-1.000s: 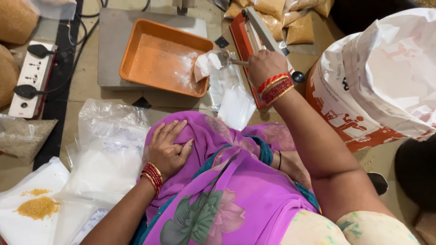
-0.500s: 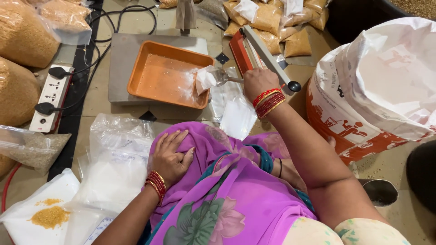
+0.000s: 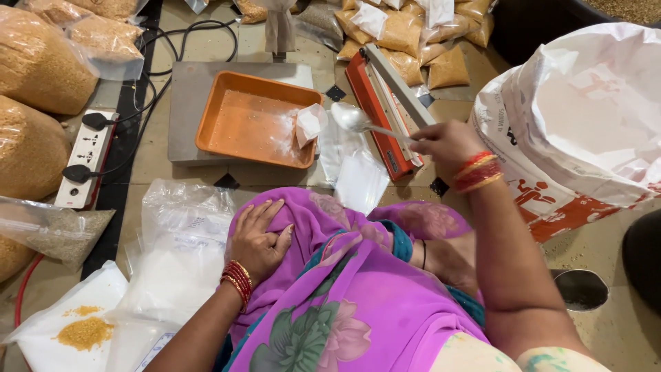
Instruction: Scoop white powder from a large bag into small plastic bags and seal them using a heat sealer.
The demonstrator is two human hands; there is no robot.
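So I've got a metal spoon (image 3: 358, 121) in my right hand (image 3: 447, 143). It's a plain shiny steel one, rounded bowl, thin straight handle, and from up here I can't tell if there's anything in the bowl. My fingers (image 3: 421, 141) are curled shut around the far end of the handle, so the bowl sticks out to my left, well clear of the fingertips, with the handle running at a slight slant back up into my grip. The bowl hangs just off the right edge of the orange tray (image 3: 237, 103), right next to a small clear pouch (image 3: 309, 124) of white powder that leans on that tray's corner. The tray has a dusting of white powder in it and sits on a flat grey scale (image 3: 184, 103) on the floor. Just behind the spoon handle is the red heat sealer (image 3: 375, 103), arm raised.

My left hand (image 3: 258, 241) isn't holding anything; it's lying flat and relaxed, fingers spread loosely, on my knee over the purple cloth (image 3: 344, 289). Beside it is a pile of empty clear plastic bags (image 3: 175, 241). The big white sack (image 3: 585, 117) stands open on my right, close to my forearm.
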